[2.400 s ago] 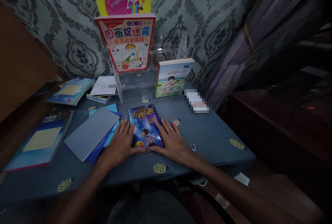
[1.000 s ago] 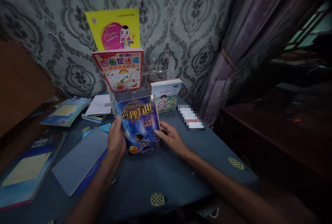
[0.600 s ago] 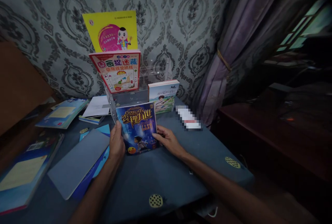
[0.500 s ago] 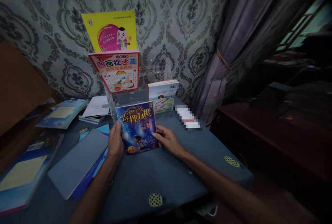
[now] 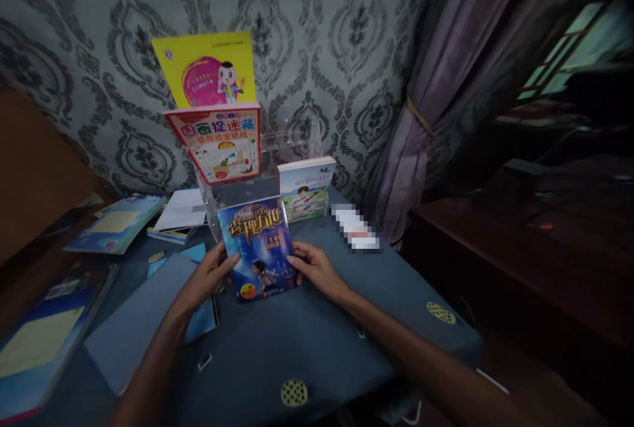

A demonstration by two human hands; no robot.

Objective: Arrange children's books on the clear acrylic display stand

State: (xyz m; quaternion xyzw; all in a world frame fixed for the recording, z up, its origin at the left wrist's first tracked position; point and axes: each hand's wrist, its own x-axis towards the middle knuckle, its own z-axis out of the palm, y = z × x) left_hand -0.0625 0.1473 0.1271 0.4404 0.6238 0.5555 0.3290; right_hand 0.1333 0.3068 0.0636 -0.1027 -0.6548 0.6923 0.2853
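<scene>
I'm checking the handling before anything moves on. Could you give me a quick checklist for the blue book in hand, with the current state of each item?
1. Left hand gripping the blue book by its left edge, thumb over the cover: ok.
2. Right hand gripping the opposite edge, thumb over the cover: ok.
3. Front cover toward the wearer, title right way up: ok.
4. Full view of the clear stand: not ok, the book hides part of its front.
5. Red-bordered book standing upright, leaning back: ok.
6. Lower edge lifted off the tablecloth: cannot tell from this angle.
</scene>
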